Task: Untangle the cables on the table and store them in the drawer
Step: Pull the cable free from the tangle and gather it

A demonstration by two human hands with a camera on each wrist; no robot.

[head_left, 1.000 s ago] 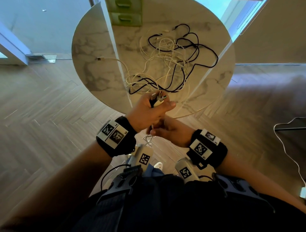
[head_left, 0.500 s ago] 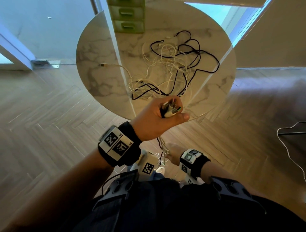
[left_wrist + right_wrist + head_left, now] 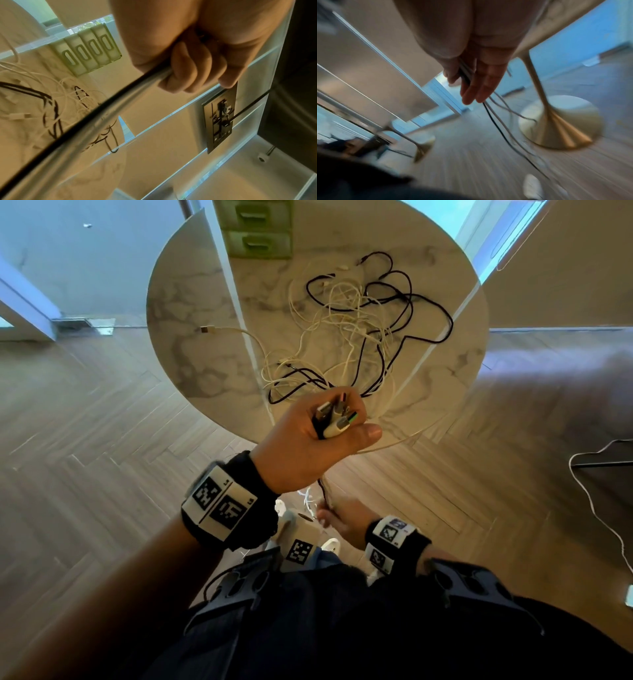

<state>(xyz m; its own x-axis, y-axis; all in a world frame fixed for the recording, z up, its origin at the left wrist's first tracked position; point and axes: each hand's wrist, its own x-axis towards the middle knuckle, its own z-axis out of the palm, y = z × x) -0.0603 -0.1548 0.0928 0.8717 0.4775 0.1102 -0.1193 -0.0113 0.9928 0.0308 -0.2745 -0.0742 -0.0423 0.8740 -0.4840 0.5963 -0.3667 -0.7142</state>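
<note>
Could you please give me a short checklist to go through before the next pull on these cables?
1. Left hand grips the bundle of connectors: ok.
2. Right hand has the hanging cables between thumb and fingers: ok, though blurred.
3. Held cables free of the tangle on the table: not ok, strands still run back into it.
4. Cables clear of the table's base: cannot tell.
5. Green drawer unit open to receive cables: not ok; the drawers in view look closed.
</note>
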